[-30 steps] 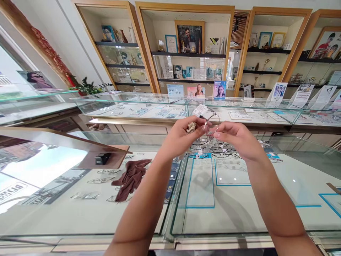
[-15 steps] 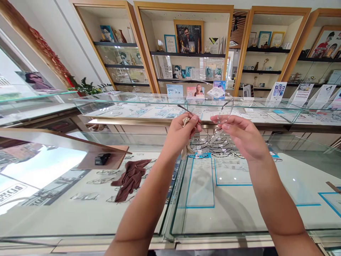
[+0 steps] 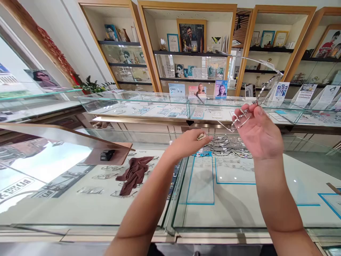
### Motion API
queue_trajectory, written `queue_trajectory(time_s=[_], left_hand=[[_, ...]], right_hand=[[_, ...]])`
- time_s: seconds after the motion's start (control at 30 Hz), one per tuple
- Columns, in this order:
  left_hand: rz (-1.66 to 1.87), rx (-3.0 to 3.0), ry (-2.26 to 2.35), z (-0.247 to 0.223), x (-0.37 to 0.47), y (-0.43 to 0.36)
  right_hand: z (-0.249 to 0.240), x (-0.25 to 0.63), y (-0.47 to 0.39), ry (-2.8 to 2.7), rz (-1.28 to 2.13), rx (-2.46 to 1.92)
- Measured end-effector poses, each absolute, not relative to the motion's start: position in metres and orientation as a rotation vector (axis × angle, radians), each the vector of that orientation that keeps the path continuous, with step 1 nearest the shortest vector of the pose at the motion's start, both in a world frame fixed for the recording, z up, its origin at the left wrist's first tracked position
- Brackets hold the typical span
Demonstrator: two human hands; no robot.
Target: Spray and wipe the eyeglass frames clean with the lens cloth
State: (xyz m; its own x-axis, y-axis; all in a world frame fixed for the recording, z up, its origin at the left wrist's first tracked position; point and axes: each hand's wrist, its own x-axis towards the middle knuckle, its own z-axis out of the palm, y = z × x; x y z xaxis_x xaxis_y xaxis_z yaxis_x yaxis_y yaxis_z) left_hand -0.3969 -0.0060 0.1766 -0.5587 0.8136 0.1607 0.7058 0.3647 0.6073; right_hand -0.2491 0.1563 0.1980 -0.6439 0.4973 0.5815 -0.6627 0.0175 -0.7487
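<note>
Glasses are now held by the half-open right hand alone, the curled left hand apparently holding pale cloth.

Bare left hand and right hand, forearms uncovered.
The left forearm and right forearm widen smoothly from slimmer wrists to a curved skin crease near each elbow; fine lines cross the right palm. Dark patches at the lower edge, perhaps clothing or footwear, are too cropped to tell.
</note>
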Motion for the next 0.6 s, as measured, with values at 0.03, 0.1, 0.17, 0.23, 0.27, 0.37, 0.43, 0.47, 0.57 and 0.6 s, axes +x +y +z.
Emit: queue_trajectory(time_s=[0.03,0.1,0.17,0.23,0.27,0.37,0.43,0.47,0.57,0.6], left_hand=[[0.798,1.376,2.493,0.173,-0.396,-0.004],[0.515,1.334,2.519,0.164,-0.399,0.000],[0.346,1.264,2.517,0.149,-0.408,0.003],[0.262,1.186,2.515,0.129,-0.421,0.002],[0.227,1.141,2.523,0.118,-0.428,0.000],[0.187,1.045,2.568,0.088,-0.445,-0.010],[0.202,1.010,2.607,0.074,-0.451,-0.014],[0.219,0.997,2.635,0.069,-0.453,-0.015],[0.327,0.968,2.757,0.064,-0.454,-0.015],[0.383,0.967,2.802,0.064,-0.455,-0.015]], right_hand=[[0.199,-0.247,0.156,-1.458,1.750,0.181],[0.201,-0.243,0.156,-1.453,1.758,0.199],[0.203,-0.241,0.156,-1.434,1.775,0.226],[0.204,-0.239,0.155,-1.427,1.789,0.251],[0.204,-0.239,0.155,-1.430,1.792,0.261],[0.203,-0.239,0.153,-1.435,1.796,0.260],[0.202,-0.240,0.151,-1.443,1.786,0.232],[0.202,-0.241,0.150,-1.458,1.775,0.208],[0.202,-0.240,0.149,-1.549,1.717,0.124],[0.202,-0.240,0.149,-1.585,1.692,0.104]])
